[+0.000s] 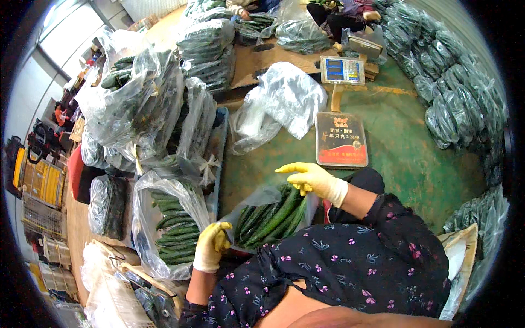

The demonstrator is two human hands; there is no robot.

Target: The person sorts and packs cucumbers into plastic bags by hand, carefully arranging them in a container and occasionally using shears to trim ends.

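Note:
Both my hands wear yellow gloves. My left hand (212,245) grips the near edge of a clear plastic bag (257,198) that holds several long green cucumbers (273,217). My right hand (309,178) hovers at the bag's far end, index finger stretched out to the left, the other fingers curled on the tip of a cucumber. The bag lies across my lap, in front of my dark flowered sleeves (350,257).
To the left, an open clear bag of cucumbers (170,229) and a heap of filled bags (142,98). A weighing scale (342,70) with its red platform (341,139) stands on the green floor. Packed bags line the right wall (454,104). Other people sit at the far top (339,13).

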